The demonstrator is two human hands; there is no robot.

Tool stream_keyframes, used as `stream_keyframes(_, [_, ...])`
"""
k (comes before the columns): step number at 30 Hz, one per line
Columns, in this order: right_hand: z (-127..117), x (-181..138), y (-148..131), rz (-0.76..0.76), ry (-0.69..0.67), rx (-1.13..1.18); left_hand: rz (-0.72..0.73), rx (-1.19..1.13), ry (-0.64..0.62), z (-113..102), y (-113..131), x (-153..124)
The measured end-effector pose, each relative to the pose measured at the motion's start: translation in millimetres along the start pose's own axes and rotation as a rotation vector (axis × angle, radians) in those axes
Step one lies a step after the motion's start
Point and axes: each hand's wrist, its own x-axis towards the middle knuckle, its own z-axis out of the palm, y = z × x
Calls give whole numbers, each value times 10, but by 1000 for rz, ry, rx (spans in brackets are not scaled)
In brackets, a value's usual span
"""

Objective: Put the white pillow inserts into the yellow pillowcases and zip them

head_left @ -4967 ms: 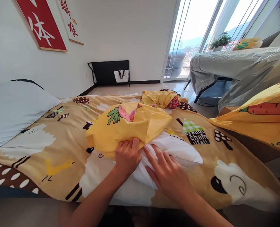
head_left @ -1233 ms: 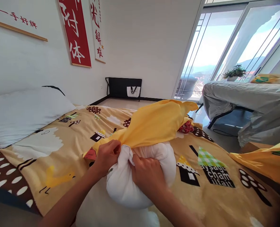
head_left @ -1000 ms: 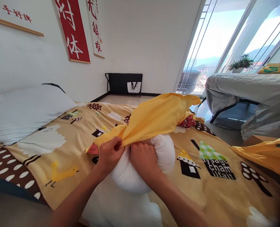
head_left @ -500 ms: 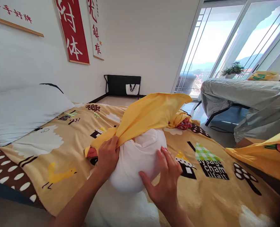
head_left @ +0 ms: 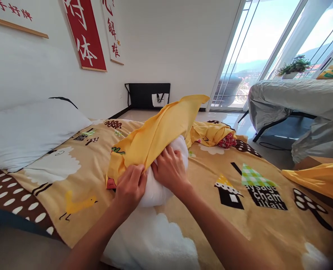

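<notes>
A yellow pillowcase (head_left: 160, 131) with a printed pattern is draped over a bunched white pillow (head_left: 156, 193) in the middle of the bed. My left hand (head_left: 131, 185) is closed, pinching the pillowcase's near edge beside the pillow. On top of the pillow, just under that edge, lies my right hand (head_left: 170, 165), its fingers curled into the white fabric. The far end of the pillowcase sticks up and away from me. How far the pillow reaches inside is hidden by the cloth.
A beige patterned blanket (head_left: 200, 225) covers the bed. Another white pillow (head_left: 33, 131) lies at left, and a crumpled yellow cloth (head_left: 211, 133) with a red checked piece (head_left: 227, 141) lies at the far edge. At right, more yellow cloth (head_left: 321, 180) hangs near a plastic-covered table (head_left: 301, 93).
My right hand has moved up and left from the pillow's right side onto its top, by the pillowcase edge. The pillowcase now covers more of the pillow. My left hand keeps its pinch.
</notes>
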Motion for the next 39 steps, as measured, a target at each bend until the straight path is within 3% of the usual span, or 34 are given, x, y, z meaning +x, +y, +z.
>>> stream_keyframes(5, [193,-122,-2,41,296,89,-100,93,-49,71,-134,-59])
stream_keyframes(10, [255,-885,-268,-196,592,185,-188,86,-95,109,-147,-23])
stream_keyframes(12, [346,-1111,-390,-283,601,134,-204,89,-120,116,-67,48])
stream_keyframes(15, [498,-1160,-415,-248,576,-21,-276,-41,-136,97,79,163])
stream_keyframes(18, [535,-1027,-239,-158,683,-69,-318,-342,-206,22,178,171])
stream_keyframes(21, [454,-981,-28,-143,727,-87,-352,-525,-228,-53,215,-4])
stream_keyframes(26, [342,-1135,84,-228,662,-74,-461,-554,-292,-81,242,-323])
stream_keyframes(32, [405,-1210,83,-273,620,53,-641,-633,-460,57,307,-224])
stream_keyframes(35, [457,-1200,118,-273,608,75,-703,-648,-432,204,373,-209])
stream_keyframes(39, [478,-1166,182,-276,609,62,-760,-597,-255,346,485,-318])
